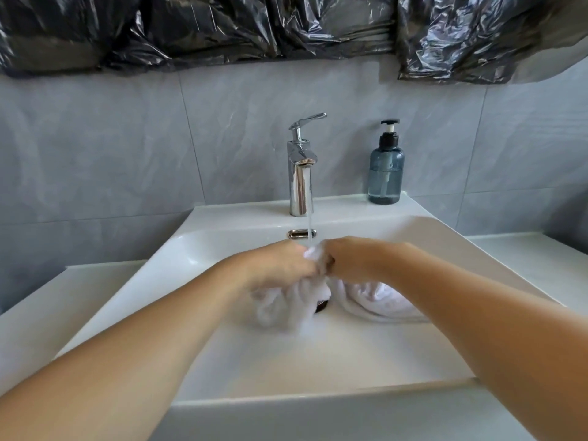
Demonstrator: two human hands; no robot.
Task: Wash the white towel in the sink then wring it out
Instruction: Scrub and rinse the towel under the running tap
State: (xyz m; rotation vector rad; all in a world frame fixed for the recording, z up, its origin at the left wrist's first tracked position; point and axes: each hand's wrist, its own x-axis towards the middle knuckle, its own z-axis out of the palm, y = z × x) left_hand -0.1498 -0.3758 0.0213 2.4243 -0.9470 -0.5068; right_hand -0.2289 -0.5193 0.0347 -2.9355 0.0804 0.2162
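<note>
The white towel [375, 300] lies bunched in the white sink [203, 249], over the drain. My left hand [280, 262] and my right hand [353, 256] meet in the middle of the basin, each gripping a fold of the towel, knuckles almost touching. Between them a bit of cloth sticks up under a thin stream of water from the chrome tap [300, 176]. The rest of the towel hangs below my hands and trails to the right along the basin floor. My fingers are hidden under the hands.
A blue-grey pump bottle [386, 167] stands on the sink's back ledge, right of the tap. The dark drain [321, 305] shows partly beside the towel. White counter extends on both sides. Black plastic sheeting hangs on the grey tiled wall above.
</note>
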